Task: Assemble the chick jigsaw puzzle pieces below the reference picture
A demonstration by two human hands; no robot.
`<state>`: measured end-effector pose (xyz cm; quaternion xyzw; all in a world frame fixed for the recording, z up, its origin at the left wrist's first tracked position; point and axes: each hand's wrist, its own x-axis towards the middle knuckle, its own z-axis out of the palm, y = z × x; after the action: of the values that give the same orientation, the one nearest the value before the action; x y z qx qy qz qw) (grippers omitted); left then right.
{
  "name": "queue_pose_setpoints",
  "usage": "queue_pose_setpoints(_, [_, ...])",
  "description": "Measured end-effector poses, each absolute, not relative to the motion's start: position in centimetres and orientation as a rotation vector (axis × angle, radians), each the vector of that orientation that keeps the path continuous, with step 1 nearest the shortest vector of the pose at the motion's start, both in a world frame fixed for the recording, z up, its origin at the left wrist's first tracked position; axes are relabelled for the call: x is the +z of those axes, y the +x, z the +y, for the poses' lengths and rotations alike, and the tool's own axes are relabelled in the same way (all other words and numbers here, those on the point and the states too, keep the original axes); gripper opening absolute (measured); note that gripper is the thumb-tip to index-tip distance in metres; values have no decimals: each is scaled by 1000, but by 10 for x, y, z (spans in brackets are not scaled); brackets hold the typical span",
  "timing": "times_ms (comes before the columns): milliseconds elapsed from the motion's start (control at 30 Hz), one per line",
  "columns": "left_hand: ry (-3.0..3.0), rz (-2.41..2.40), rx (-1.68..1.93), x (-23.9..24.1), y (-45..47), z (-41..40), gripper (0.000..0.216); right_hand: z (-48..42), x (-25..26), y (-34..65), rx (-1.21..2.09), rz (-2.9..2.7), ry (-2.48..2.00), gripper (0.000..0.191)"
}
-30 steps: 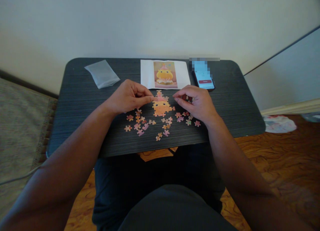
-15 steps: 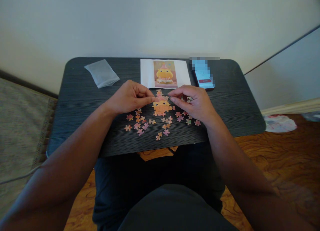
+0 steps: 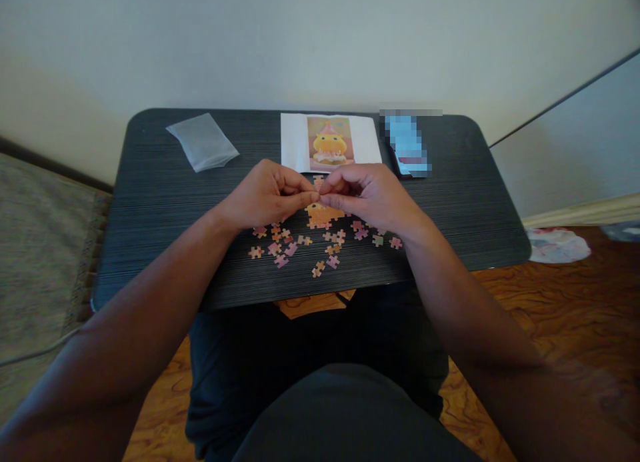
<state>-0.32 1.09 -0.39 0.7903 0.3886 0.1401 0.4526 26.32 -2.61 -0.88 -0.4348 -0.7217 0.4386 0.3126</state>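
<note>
My left hand (image 3: 277, 194) and my right hand (image 3: 367, 194) meet fingertip to fingertip over the upper part of a partly joined jigsaw puzzle (image 3: 325, 217). Thumb and forefinger are pinched together on each hand, and whatever lies between the tips is too small and covered to make out. Yellow-orange joined pieces with a dark eye show below the fingers, and a pinkish tip pokes out above them. Nearer to me, several loose puzzle pieces (image 3: 333, 249) lie scattered. More loose pieces (image 3: 281, 249) are grouped below my left hand, others (image 3: 360, 230) by my right wrist.
Behind the puzzle lies a white sheet with a printed picture (image 3: 293, 142) of a yellow figure and cake. A clear plastic bag (image 3: 204, 143) rests at the back left of the dark table (image 3: 160, 202), a phone (image 3: 407, 145) at the back right. A wall stands behind.
My right hand has moved left until its fingertips reach those of my left hand. My left hand has shifted slightly right. The upper part of the joined puzzle is now covered.
</note>
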Motion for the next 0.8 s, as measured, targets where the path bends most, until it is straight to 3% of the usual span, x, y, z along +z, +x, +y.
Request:
queue_pose_setpoints(267, [2161, 1096, 433, -14, -5, 15, 49, -41, -19, 296, 1123, -1838, -1454, 20])
queue_pose_setpoints(800, [2262, 1073, 445, -9, -6, 11, 36, -39, -25, 299, 1039, -1934, -1480, 20])
